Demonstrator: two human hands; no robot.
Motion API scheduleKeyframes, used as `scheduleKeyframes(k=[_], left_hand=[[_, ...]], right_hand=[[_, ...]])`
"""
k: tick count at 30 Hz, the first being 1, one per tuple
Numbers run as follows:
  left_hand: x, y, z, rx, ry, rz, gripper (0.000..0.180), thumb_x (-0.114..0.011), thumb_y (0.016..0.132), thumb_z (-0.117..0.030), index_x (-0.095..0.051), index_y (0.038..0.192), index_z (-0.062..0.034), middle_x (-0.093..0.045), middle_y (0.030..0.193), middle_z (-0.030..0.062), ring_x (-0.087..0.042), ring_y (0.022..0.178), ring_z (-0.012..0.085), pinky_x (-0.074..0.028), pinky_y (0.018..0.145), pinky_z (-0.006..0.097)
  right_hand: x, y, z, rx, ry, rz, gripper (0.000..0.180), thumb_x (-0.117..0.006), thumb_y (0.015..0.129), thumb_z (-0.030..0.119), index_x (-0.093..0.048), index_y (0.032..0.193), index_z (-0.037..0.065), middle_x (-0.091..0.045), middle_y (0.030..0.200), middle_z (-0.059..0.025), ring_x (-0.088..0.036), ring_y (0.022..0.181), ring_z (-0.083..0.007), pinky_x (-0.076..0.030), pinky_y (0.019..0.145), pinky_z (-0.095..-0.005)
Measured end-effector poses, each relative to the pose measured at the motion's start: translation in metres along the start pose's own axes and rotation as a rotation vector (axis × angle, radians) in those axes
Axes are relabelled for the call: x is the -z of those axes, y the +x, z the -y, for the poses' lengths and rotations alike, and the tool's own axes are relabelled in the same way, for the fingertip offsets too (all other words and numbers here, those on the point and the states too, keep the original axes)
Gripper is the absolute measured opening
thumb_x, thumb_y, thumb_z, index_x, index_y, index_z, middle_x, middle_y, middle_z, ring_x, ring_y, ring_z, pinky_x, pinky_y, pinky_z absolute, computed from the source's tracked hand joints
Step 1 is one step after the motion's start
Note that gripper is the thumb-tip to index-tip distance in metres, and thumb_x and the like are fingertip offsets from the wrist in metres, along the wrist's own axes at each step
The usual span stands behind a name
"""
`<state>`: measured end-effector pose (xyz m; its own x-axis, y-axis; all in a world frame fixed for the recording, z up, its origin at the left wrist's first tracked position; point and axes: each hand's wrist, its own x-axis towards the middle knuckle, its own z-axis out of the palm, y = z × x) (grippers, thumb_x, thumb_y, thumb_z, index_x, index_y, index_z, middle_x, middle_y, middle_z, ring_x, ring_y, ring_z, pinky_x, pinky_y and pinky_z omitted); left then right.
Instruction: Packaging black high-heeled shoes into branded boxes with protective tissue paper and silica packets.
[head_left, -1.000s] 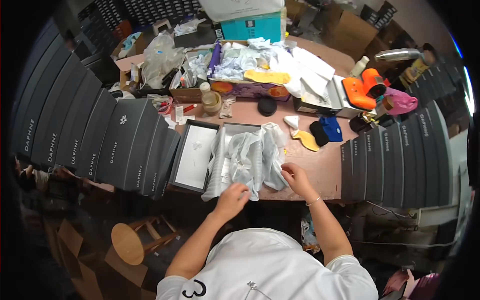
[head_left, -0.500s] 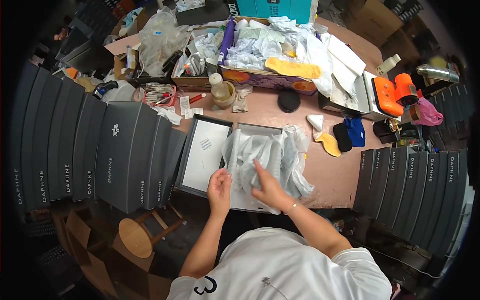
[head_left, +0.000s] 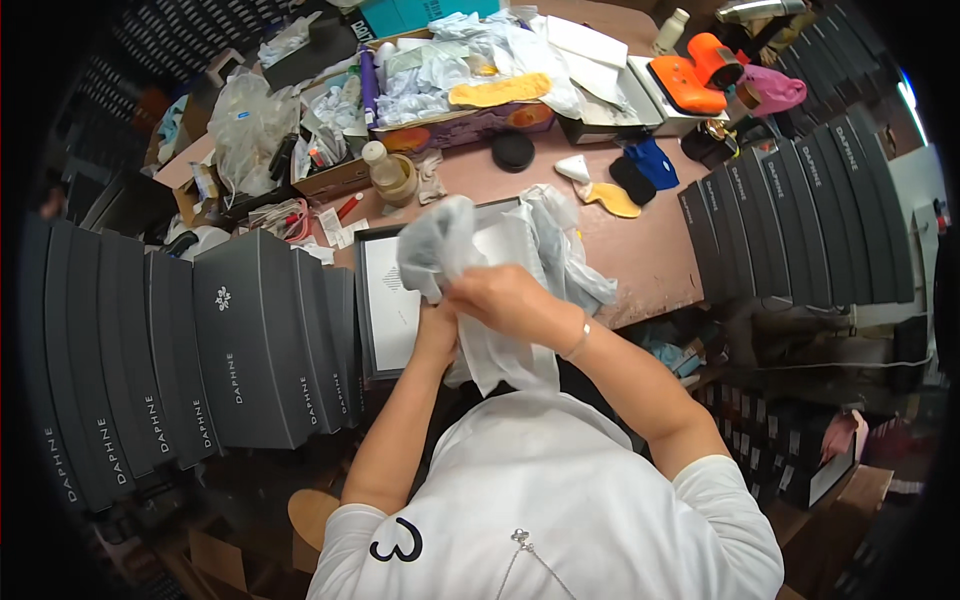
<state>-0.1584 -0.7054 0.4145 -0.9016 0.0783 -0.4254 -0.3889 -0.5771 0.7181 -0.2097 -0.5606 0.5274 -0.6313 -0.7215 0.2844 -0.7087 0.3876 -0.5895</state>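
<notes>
A bundle in white tissue paper (head_left: 462,238), with something dark showing through it, is lifted above an open dark grey shoebox. My right hand (head_left: 510,302) is closed on the tissue, whose loose end hangs down toward me. Just left of it, my left hand (head_left: 436,332) is closed at the bundle's lower side, its fingers partly hidden. The box lid (head_left: 385,318) lies inner side up, white within, left of the box. More crumpled tissue (head_left: 562,250) spills over the box's right side; what it covers I cannot make out.
Grey shoeboxes (head_left: 255,345) stand in rows at left, and more (head_left: 790,225) at right. Behind are a carton of crumpled paper (head_left: 470,125), a bottle (head_left: 388,172), a black round lid (head_left: 513,151), yellow insoles (head_left: 612,200) and an orange tape dispenser (head_left: 690,80).
Both hands have closed on a tissue-wrapped bundle and raised it from the box toward the left. The head view has shifted to the right.
</notes>
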Motion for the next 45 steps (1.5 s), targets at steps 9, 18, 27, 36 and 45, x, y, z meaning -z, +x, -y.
scheduleKeyframes(k=[9,18,27,36,45], left_hand=[[0.043,0.025,-0.012,-0.555,-0.06,0.128,0.032,-0.043,0.097,-0.021,-0.049,0.123,-0.0032,-0.058,0.112,0.0124,-0.06,0.102,0.0223,-0.052,0.086,0.038],[-0.096,-0.032,0.012,-0.274,0.073,-0.587,0.048,-0.052,0.091,-0.028,-0.047,0.129,0.0003,-0.053,0.127,0.0129,-0.056,0.113,0.0257,-0.046,0.095,0.04],[-0.094,-0.028,-0.011,-0.241,-0.46,-0.218,0.047,-0.045,0.097,-0.038,-0.047,0.133,-0.0087,-0.053,0.13,0.0075,-0.053,0.116,0.0219,-0.044,0.096,0.035],[-0.072,0.003,-0.156,-0.791,-0.23,-0.494,0.033,-0.046,0.099,-0.034,-0.058,0.097,-0.0041,-0.062,0.09,0.0073,-0.061,0.076,0.0203,-0.053,0.073,0.034],[-0.04,0.028,0.028,-0.428,1.776,0.372,0.018,-0.056,0.09,-0.018,-0.061,0.093,-0.0011,-0.064,0.088,0.011,-0.062,0.075,0.0245,-0.05,0.068,0.034]], right_hand=[[0.093,-0.056,0.025,-0.281,0.355,0.228,0.017,-0.064,0.087,0.012,-0.063,0.099,-0.001,-0.065,0.094,-0.014,-0.065,0.085,-0.0214,-0.054,0.067,-0.0283],[0.008,-0.12,-0.057,-0.227,0.782,0.189,0.063,-0.074,0.08,0.022,-0.043,0.131,0.004,-0.06,0.104,-0.0109,-0.055,0.103,-0.0181,-0.047,0.087,-0.0309],[0.047,-0.146,-0.065,-0.718,1.147,0.118,0.094,-0.086,0.061,0.008,-0.034,0.139,0.005,-0.05,0.125,-0.008,-0.054,0.101,-0.015,-0.05,0.078,-0.0285],[0.105,-0.102,-0.122,-0.421,0.292,0.04,0.093,-0.088,0.055,0.015,-0.041,0.134,0.002,-0.054,0.129,-0.0151,-0.048,0.123,-0.0254,-0.038,0.101,-0.0348],[0.121,-0.137,-0.173,-0.579,0.265,-0.239,0.086,-0.087,0.063,0.031,-0.041,0.129,0.001,-0.056,0.119,-0.022,-0.055,0.114,-0.0327,-0.043,0.095,-0.0372]])
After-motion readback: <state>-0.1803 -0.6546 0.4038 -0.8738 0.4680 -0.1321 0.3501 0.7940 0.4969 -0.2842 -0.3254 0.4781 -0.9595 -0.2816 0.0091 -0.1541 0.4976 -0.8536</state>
